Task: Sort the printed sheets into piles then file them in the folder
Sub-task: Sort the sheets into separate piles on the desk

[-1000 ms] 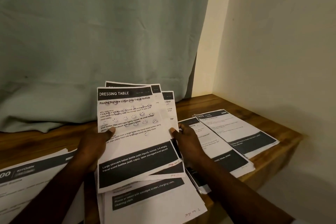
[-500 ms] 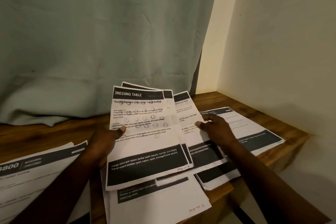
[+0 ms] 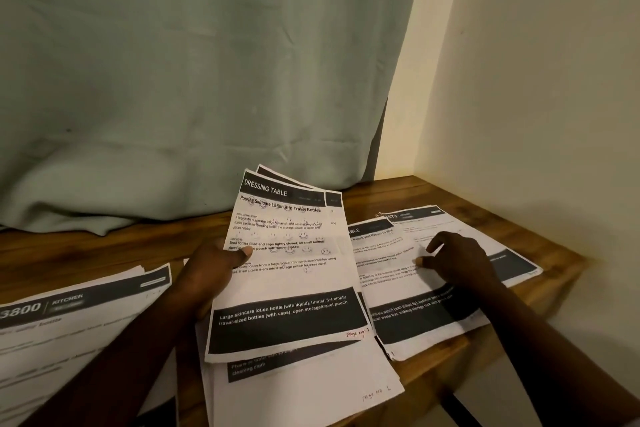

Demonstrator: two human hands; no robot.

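Clamped on the fanned sheets (image 3: 287, 288) at frame centre, the left grip (image 3: 207, 274) keeps its thumb on top. The right grip (image 3: 457, 260), fingers spread, has just laid one sheet (image 3: 391, 274) onto the right-centre pile (image 3: 415, 347) on the tabletop (image 3: 86, 253). Sorting continues; no folder is visible.

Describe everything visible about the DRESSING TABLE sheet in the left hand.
The DRESSING TABLE sheet is white printed paper: dark header band, title "Pouring Skincare Lotion into Travel Bottles", faint smiley doodles over the text, dark band near the bottom, red handwriting at the lower right corner. It is raised and tilted, frontmost of a few fanned sheets, gripped at its left edge by the left hand, thumb on its face.
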